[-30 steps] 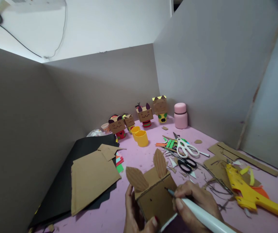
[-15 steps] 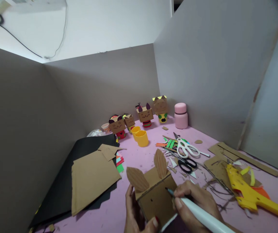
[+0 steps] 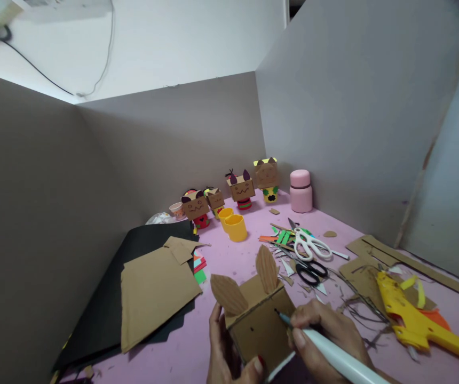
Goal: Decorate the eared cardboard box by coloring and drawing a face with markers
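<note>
A cardboard box (image 3: 259,333) with two leaf-shaped cardboard ears rests in my left hand (image 3: 225,357), its fingers closed round the left side and the thumb across the lower front. Two small dark dots mark the front face, one on the left and one on the right. My right hand (image 3: 327,338) is shut on a white marker pen (image 3: 337,357). The pen's dark tip is at or just beside the right dot; whether it touches the cardboard I cannot tell. Beyond the box lie white-handled scissors (image 3: 311,245) and black-handled scissors (image 3: 311,272).
Cardboard sheets (image 3: 159,298) lie on black sheets (image 3: 105,298) to the left. A yellow glue gun (image 3: 405,314) sits at right. Several cardboard-headed figures (image 3: 242,189), yellow cups (image 3: 236,228) and a pink bottle (image 3: 301,191) stand at the back. Paper scraps (image 3: 283,237) litter the table.
The whole view has shifted slightly, so things appear a little further right. Both hands keep their holds on the box and the pen, with the tip still near the right dot.
</note>
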{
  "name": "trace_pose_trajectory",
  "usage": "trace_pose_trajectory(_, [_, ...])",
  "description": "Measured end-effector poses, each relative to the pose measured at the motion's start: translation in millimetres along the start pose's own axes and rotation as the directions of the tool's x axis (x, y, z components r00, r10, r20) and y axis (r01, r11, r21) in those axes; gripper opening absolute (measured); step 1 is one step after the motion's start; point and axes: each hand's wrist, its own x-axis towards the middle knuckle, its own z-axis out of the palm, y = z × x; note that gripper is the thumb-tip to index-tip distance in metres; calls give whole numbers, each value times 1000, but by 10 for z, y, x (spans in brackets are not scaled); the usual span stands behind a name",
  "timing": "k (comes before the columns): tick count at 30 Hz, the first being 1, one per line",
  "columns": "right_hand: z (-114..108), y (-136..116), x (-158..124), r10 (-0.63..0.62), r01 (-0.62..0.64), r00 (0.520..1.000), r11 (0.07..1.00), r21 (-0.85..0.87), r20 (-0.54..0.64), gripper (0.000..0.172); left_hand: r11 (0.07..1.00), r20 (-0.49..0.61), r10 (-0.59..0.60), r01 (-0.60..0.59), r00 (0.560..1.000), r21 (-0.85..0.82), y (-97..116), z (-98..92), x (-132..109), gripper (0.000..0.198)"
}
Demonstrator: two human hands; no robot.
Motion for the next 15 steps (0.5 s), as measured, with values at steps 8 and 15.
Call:
trace_pose_trajectory(8, [-33, -23, 15, -298, 259, 930, 947, 193, 215, 30, 999, 39, -2, 3, 999, -43, -120, -50, 2, 108])
trace_pose_trajectory(15, [-2, -49, 24, -308, 256, 921, 940, 224, 239, 31, 998, 68, 51, -53, 996, 31, -111, -36, -7, 96])
